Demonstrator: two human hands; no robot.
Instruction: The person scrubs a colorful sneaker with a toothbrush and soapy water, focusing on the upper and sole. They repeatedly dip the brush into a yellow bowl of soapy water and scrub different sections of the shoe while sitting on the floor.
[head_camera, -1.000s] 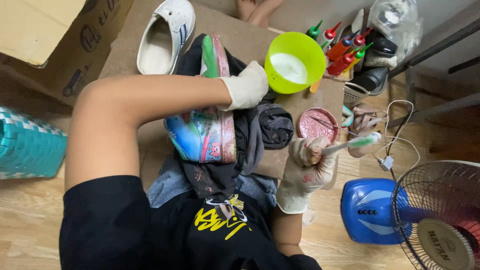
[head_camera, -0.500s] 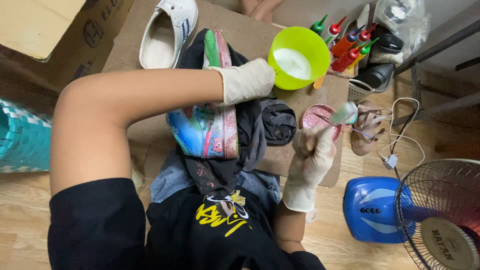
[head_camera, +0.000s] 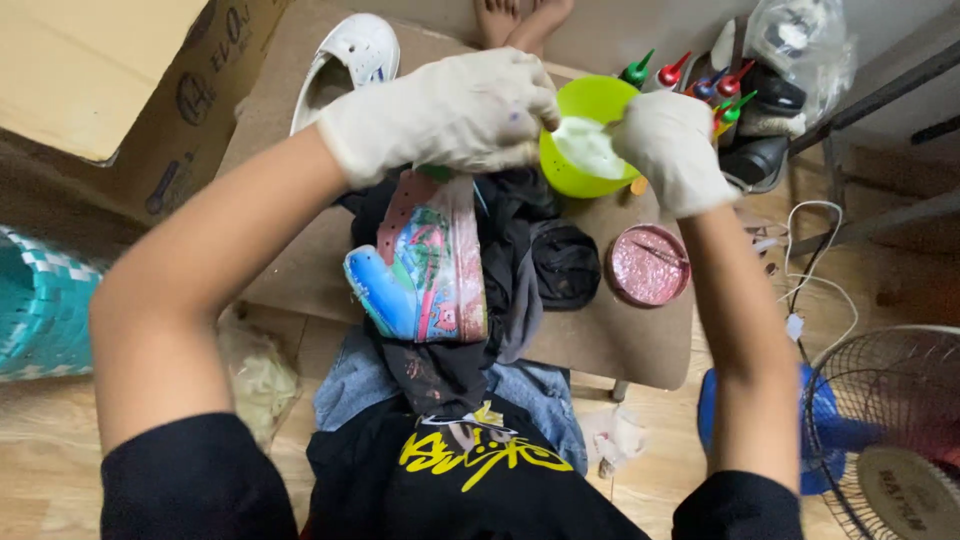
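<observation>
My left hand (head_camera: 440, 115), in a white glove, grips the top of a colourfully painted shoe (head_camera: 425, 270) that stands over dark cloth on my lap. My right hand (head_camera: 665, 150), also gloved, is closed over the rim of a lime-green bowl (head_camera: 575, 175) holding white liquid. The brush it carried a moment ago is hidden behind the fingers. The two hands almost touch above the bowl's left edge.
A white shoe (head_camera: 350, 60) and a cardboard box (head_camera: 120, 80) lie at the back left. A pink round dish (head_camera: 647, 265), a dark cloth (head_camera: 565, 260) and colour-tipped bottles (head_camera: 690, 75) sit on the brown board (head_camera: 290, 280). A fan (head_camera: 890, 430) stands at the right, a teal basket (head_camera: 40, 300) at the left.
My right hand rose with the brush from beside the pink dish up to the green bowl. My left hand stayed on the painted shoe's top.
</observation>
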